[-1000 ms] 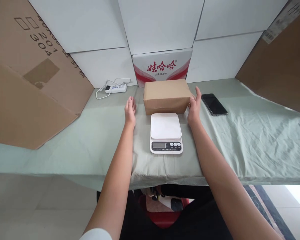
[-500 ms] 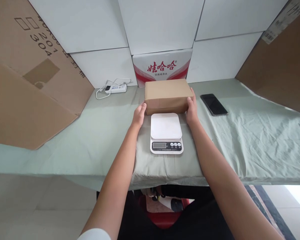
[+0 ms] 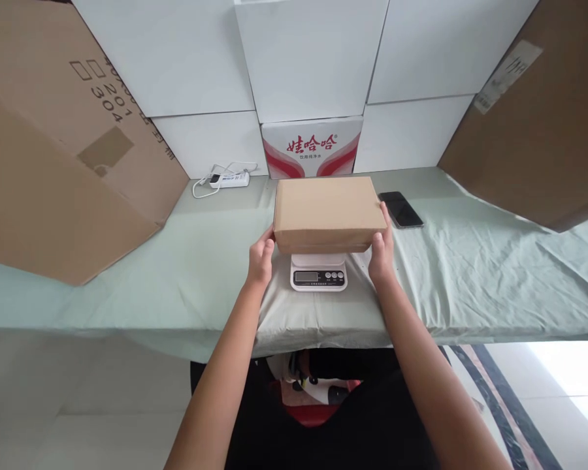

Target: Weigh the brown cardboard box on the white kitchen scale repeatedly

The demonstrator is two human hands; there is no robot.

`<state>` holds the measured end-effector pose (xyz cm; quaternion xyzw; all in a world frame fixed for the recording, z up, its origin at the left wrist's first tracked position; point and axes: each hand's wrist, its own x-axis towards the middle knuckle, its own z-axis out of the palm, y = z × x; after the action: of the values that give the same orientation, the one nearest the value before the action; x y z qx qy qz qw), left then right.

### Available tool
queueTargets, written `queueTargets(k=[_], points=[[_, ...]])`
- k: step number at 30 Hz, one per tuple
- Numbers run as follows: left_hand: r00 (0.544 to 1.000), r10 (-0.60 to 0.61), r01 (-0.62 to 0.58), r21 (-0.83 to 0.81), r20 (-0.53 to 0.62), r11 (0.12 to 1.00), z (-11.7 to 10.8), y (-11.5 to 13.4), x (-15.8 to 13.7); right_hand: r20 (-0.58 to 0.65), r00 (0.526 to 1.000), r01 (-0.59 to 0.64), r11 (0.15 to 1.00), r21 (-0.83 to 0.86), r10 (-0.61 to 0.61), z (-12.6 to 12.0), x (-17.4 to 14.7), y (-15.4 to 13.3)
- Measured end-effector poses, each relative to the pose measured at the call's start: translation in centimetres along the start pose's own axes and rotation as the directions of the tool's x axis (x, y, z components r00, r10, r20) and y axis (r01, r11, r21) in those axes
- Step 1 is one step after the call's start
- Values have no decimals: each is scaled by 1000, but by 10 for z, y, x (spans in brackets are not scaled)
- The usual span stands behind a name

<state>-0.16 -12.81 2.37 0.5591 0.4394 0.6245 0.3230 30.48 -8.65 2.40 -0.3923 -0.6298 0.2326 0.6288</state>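
Note:
Between my two hands is a closed brown cardboard box (image 3: 329, 205), its long side facing me. My left hand (image 3: 261, 259) grips its left end, thumb up and fingers around the side. At the right end my right hand (image 3: 382, 253) holds it the same way. Under the box's front edge a white digital kitchen scale (image 3: 318, 277) lies on the table, its display and buttons showing. Most of the weighing plate is hidden by the box. Whether the box touches the plate I cannot tell.
A black phone (image 3: 402, 210) lies right of the box. Back left is a white power strip (image 3: 230, 179) with a cable. A white-and-red carton (image 3: 312, 149) stands behind, against white panels. Large cardboard sheets flank the green-clothed table (image 3: 176, 287) on both sides.
The cardboard box has been lifted from behind the scale and brought toward me, over the weighing plate. Both hands have come with it. The camera view has shifted slightly.

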Motion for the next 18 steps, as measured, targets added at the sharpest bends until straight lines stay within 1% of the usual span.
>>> queueTargets(k=[2, 4, 7, 9, 11, 14, 16, 18], points=[[999, -24, 24, -9, -21, 1000, -1, 2, -9, 12, 1000, -17, 1000, -2, 17, -2, -7, 1], [997, -60, 60, -11, -40, 998, -1, 3, -11, 25, 999, -36, 999, 1, 36, -2, -9, 2], [987, -125, 120, -53, -99, 991, -4, 3, -11, 7, 999, -53, 999, 4, 53, -2, -8, 1], [982, -140, 130, -84, -128, 988, -6, 1, -12, -7, 998, -58, 998, 3, 58, -1, -8, 0], [988, -115, 109, -67, -99, 992, -7, 0, -15, 9, 998, -67, 998, 3, 67, 0, -9, -4], [999, -42, 42, 23, 0, 999, -7, 5, -12, 35, 997, -70, 997, 14, 70, 2, -1, -14], [1000, 12, -13, 61, 19, 998, -7, 14, 0, 19, 999, -33, 998, 48, 33, 5, 13, -20], [998, 68, -68, 62, 2, 996, -5, 24, 22, -3, 1000, 29, 995, 100, -29, 9, 37, -23]])
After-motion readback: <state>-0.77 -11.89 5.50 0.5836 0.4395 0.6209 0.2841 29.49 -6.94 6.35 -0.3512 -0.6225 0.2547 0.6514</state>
